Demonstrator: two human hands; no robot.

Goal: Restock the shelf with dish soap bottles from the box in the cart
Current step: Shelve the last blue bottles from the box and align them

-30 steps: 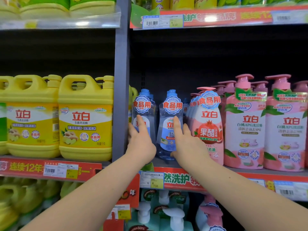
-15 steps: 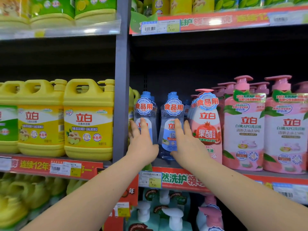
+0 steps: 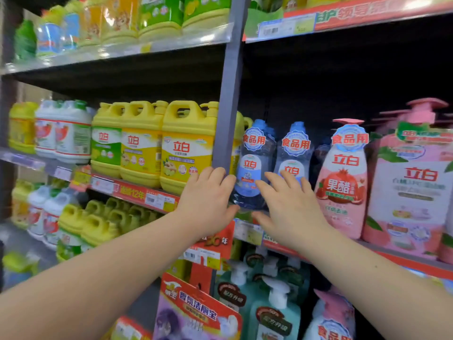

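Hands both up at the middle shelf (image 3: 392, 260), right bay; I log the left hand (image 3: 208, 200) with fingers straight and close together, tips at the left flank of the left blue bottle (image 3: 255, 165) and just beside the grey upright (image 3: 228, 94); right hand (image 3: 291, 207) spread flat, fingers over the lower label of the right blue bottle (image 3: 295, 148); neither hand curls round anything, both released, nothing carried; true contact with the plastic I cannot confirm from this angle.

Task's things: the two blue dish soap bottles stand upright, side by side, at the shelf's front edge, between the upright and the pink pomegranate bottle (image 3: 343, 177); a further blue cap shows behind the left one; depth of the row is lost in shadow. Out of view: box and cart. Left bay: yellow jugs (image 3: 186, 148).

Step in hand, as I read it: squaring up stock set on the shelf, labels facing out; not a fresh pick. Next move, by my judgement: draw both hands clear without tipping these tall, narrow bottles; turn to the cart; take more from the box; set them into whatever room there is behind or beside.
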